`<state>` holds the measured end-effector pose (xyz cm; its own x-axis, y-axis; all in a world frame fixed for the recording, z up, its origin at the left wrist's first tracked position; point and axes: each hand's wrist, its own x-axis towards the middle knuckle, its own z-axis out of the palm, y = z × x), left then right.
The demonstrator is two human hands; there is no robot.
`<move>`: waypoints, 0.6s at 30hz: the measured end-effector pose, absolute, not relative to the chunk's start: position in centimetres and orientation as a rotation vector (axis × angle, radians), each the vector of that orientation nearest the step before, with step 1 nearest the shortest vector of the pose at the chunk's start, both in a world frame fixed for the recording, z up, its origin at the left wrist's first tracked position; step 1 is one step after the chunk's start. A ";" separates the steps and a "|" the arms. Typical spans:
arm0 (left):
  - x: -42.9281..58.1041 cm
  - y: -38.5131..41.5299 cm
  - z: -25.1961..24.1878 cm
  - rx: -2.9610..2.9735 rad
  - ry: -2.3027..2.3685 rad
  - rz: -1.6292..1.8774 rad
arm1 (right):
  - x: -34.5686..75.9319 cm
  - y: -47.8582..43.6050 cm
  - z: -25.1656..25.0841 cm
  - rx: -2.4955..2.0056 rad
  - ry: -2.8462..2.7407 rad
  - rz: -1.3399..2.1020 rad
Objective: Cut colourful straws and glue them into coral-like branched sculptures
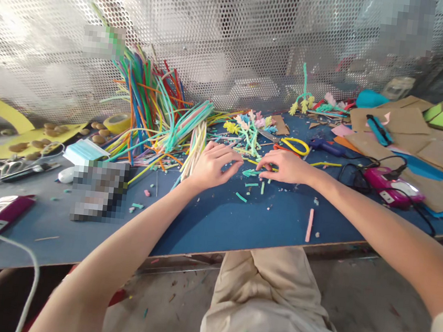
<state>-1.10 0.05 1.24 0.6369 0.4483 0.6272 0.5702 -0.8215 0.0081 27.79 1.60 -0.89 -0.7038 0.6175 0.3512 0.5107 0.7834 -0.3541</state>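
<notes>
My left hand [214, 166] is over the blue table, its fingers curled and thumb and forefinger tips close together. Whatever is in that pinch, if anything, is too small to make out. My right hand [288, 166] faces it from the right, fingers bent down to the tabletop, and what they hold is hidden. Just beside the right fingertips lies a small bundle of green pipe cleaner pieces [251, 173]. Short green cut pieces [241, 197] are scattered below the hands. Behind them lies a cluster of pipe cleaner flowers [252, 129] with green stems.
A large heap of colourful pipe cleaners [148, 105] leans against the perforated metal screen [254, 42]. Scissors with yellow handles [295, 146], a blue glue gun [328, 147] and a magenta power strip [391, 186] are on the right. A pink piece [309, 225] lies near the table edge.
</notes>
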 end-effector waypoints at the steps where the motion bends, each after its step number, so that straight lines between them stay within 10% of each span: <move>1: -1.1 0.0 1.3 -2.669 -0.839 -0.954 | 27.8 1.6 -0.9 -0.851 -2.518 0.315; 18: -1.4 0.7 0.7 -2.668 -0.826 -0.921 | 27.4 1.6 -1.1 -0.986 -2.518 0.260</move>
